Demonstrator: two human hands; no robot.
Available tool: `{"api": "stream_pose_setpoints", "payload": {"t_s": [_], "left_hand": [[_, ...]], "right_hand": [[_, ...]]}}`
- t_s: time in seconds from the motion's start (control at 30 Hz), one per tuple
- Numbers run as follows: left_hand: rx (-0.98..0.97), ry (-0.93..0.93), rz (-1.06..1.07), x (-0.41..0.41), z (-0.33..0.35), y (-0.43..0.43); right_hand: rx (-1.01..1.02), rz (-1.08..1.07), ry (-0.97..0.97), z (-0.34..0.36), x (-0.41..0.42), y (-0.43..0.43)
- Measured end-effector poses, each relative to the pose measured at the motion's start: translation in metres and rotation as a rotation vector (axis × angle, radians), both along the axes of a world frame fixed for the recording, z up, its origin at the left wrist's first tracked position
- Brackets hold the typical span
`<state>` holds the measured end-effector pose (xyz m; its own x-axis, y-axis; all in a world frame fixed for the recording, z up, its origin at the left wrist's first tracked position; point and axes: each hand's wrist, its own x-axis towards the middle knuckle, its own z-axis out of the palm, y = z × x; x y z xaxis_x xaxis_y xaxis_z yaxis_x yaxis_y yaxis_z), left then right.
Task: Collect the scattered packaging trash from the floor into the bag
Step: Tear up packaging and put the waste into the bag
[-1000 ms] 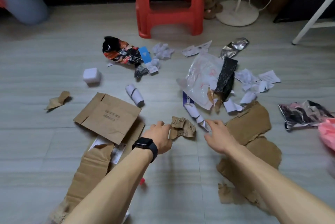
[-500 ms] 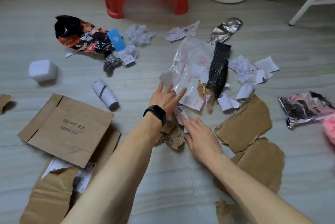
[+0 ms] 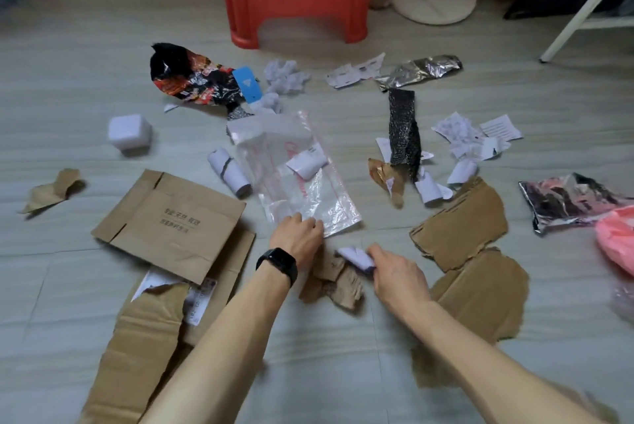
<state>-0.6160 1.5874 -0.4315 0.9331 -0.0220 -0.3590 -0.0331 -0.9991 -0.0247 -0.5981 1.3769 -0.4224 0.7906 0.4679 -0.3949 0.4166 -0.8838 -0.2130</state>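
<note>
Head-worn, one wide-angle view, tipped forward and down at the floor (image 3: 326, 372).
Set close above both forearms, left hand (image 3: 298, 235) and right hand (image 3: 394, 272) just below centre; near enough to catch the clear bag (image 3: 308, 190) pinched at the left fingers (image 3: 310, 223), paper wad (image 3: 355, 257) in the right; reaching out past the fingertips as far as the red stool (image 3: 295, 2) along the top edge.
</note>
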Motion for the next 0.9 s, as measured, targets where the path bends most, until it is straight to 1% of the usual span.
{"api": "stream_pose_setpoints", "payload": {"t_s": [0.13,0.23,0.27,0.33,0.4,0.47,0.53,0.63,0.73,0.8,0.83,0.9], "left_hand": [[-0.136,0.062,0.127,-0.044,0.001,-0.008],[-0.224,0.058,0.277,-0.059,0.004,-0.009],[-0.218,0.053,0.291,-0.061,0.005,-0.008],[-0.139,0.076,0.235,-0.07,0.011,-0.011],[-0.095,0.118,0.16,-0.084,0.024,-0.017],[-0.134,0.113,0.19,-0.099,0.037,-0.021],[-0.177,0.057,0.281,-0.111,0.054,-0.021],[-0.214,-0.019,0.32,-0.125,0.088,-0.011],[-0.251,-0.142,0.398,-0.146,0.151,0.007],[-0.301,-0.271,0.498,-0.168,0.201,0.025],[-0.359,-0.344,0.552,-0.179,0.222,0.034],[-0.457,-0.475,0.648,-0.204,0.266,0.051]], "right_hand": [[-0.068,0.003,0.031,0.0,-0.026,-0.021],[-0.102,0.013,0.046,0.001,-0.038,-0.025],[-0.109,0.007,0.047,0.004,-0.037,-0.025],[-0.065,-0.075,0.077,0.013,-0.034,-0.023],[0.036,-0.209,0.115,0.024,-0.033,-0.021],[0.118,-0.275,0.145,0.036,-0.042,-0.019],[0.204,-0.346,0.19,0.049,-0.053,-0.018],[0.366,-0.465,0.234,0.073,-0.072,-0.022],[0.491,-0.532,0.222,0.12,-0.092,-0.021],[0.595,-0.524,0.19,0.167,-0.108,-0.012],[0.636,-0.507,0.177,0.188,-0.113,-0.006],[0.656,-0.433,0.152,0.23,-0.126,0.01]]}}
